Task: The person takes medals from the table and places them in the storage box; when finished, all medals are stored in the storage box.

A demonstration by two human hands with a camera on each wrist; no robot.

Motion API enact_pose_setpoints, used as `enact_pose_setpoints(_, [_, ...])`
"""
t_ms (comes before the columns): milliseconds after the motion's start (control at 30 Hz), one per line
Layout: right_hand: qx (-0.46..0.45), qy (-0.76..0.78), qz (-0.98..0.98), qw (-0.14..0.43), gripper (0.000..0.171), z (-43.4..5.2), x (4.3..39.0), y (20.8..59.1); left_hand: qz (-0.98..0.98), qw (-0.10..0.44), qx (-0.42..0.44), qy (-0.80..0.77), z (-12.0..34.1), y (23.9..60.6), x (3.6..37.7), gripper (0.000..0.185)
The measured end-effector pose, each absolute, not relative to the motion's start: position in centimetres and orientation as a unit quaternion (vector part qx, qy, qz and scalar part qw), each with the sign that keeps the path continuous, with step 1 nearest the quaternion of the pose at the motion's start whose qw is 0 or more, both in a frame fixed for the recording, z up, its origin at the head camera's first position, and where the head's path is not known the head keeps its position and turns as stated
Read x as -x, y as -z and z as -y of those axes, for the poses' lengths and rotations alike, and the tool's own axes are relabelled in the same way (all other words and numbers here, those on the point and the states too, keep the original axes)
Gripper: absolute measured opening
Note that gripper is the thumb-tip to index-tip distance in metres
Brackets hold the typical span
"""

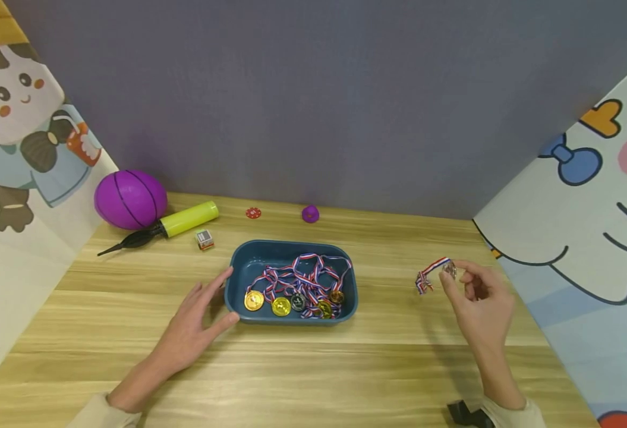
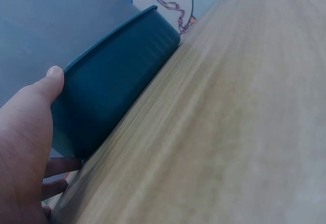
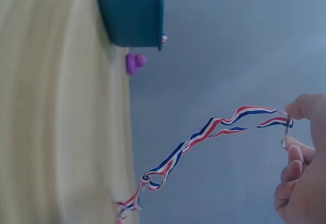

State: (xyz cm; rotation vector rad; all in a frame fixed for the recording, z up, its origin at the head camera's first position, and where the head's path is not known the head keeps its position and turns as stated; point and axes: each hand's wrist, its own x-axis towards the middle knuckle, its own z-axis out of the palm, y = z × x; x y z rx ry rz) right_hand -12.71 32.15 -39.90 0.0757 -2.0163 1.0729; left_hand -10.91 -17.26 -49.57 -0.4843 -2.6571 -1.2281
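Right hand [image 1: 479, 303] pinching silver medal [image 1: 449, 270] at three o'clock of blue tray [image 1: 236, 278]; left hand [image 1: 195, 327] relaxed, fingers straight, touching tray's nine o'clock wall

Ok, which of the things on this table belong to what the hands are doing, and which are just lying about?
In use:
right hand pinching a medal
left hand touching the blue tray
medals in tray

Lying about:
purple ball
yellow pump
small cube
red chip
purple duck
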Motion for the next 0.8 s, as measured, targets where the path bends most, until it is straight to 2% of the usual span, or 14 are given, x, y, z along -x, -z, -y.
enact_pose_setpoints(233, [-0.097,-0.466,0.776,0.414,0.022,-31.6,14.2,38.2,0.891,0.091,0.167,0.413,17.3,49.7,11.0,0.086])
enact_pose_setpoints(567, [-0.088,-0.506,0.759,0.399,0.023,-29.9,14.9,35.9,0.89,0.095,0.169,0.412,17.3,49.5,11.0,0.085])
enact_pose_setpoints(800, [-0.114,-0.538,0.731,0.404,0.023,-28.6,15.2,35.0,0.891,0.094,0.169,0.41,17.3,49.6,11.1,0.086])
